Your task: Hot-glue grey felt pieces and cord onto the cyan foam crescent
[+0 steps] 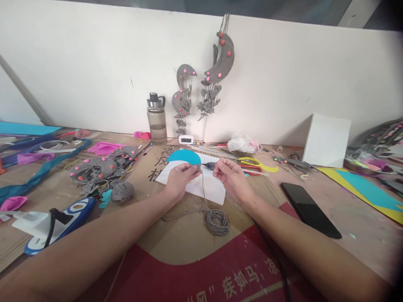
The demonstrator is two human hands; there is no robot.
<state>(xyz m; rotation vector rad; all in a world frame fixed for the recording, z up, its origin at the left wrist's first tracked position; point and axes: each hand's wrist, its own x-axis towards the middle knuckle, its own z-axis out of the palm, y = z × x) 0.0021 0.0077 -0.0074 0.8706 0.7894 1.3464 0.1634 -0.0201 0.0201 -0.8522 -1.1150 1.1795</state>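
Left hand (180, 176) pinching rim of turquoise half-round foam piece (184, 157) above white paper sheet (201, 186). Right hand (231, 176) pinched on thin grey cord (203, 184), running down to grey cord coil (216, 221) on cardboard-covered surface (176, 235). Black phone (310, 209) nearby, right.

Cluttered table (362, 226) bears phone (310, 209), cord coil (216, 221), bottle (157, 118).

Both arms reach forward, left hand (180, 178) and right hand (231, 176) pinched.
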